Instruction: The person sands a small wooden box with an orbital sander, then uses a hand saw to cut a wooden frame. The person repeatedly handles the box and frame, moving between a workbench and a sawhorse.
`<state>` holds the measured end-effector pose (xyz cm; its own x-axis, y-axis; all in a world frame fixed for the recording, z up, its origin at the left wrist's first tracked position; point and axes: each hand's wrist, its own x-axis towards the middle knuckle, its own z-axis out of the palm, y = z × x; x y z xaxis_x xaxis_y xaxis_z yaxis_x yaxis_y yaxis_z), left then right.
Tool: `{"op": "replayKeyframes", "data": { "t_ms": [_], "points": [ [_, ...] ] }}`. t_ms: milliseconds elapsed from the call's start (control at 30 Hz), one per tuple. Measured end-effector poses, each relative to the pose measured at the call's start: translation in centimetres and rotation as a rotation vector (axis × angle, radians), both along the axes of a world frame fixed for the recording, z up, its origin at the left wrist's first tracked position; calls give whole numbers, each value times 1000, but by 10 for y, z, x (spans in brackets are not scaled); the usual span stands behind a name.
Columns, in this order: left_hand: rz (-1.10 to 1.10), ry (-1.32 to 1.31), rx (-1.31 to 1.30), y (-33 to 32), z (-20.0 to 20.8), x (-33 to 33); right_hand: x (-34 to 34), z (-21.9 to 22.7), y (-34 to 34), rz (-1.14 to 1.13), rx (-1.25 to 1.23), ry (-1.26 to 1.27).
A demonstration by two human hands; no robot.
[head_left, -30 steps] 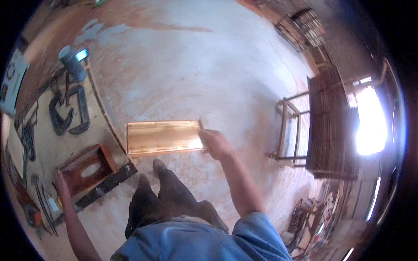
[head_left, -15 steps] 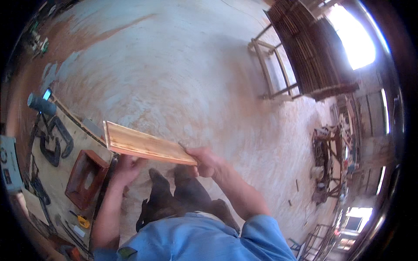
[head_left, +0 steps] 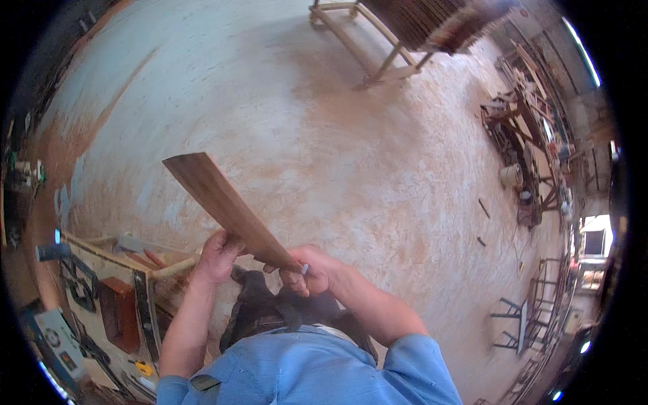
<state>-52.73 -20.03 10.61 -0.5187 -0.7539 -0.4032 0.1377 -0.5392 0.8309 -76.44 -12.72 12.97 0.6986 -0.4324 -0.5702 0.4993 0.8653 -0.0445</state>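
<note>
A narrow brown wooden board [head_left: 226, 206] slants from the far left down toward my waist, its broad face turned up. My right hand [head_left: 314, 270] grips the near end, with the fingers wrapped around it. A small pale bit [head_left: 304, 268] shows at that hand; I cannot make out what it is. Farther along, my left hand [head_left: 221, 256] is closed at the board's left edge, its fingertips partly hidden by the wood.
To my left stands a workbench [head_left: 91, 260] with a reddish-brown wooden box [head_left: 119, 314], dark clamps [head_left: 81, 290] and a yellow tape measure [head_left: 142, 368]. A rack of stacked dark wood [head_left: 418, 23] is ahead. Cluttered benches [head_left: 540, 148] line the right wall.
The board has turned from lying crosswise to pointing away from me, and a darker face now shows. My left hand has shifted toward my right. My view has swung to the right.
</note>
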Motion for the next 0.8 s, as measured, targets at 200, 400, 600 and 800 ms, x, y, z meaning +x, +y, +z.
{"op": "replayKeyframes", "data": {
  "t_ms": [200, 400, 600, 800],
  "points": [
    [12, 99, 83, 6, 13, -133, -115, -18, 61, -430, -149, 374],
    [-124, 5, 130, 5, 16, -236, -181, 5, 97, -657, -295, 716],
    [-325, 24, 240, 8, 9, -336, -229, -3, 100, -891, -221, 940],
    [-440, 121, 295, -11, 12, -415, -285, 8, 83, -963, -149, 1154]
  ]
}}
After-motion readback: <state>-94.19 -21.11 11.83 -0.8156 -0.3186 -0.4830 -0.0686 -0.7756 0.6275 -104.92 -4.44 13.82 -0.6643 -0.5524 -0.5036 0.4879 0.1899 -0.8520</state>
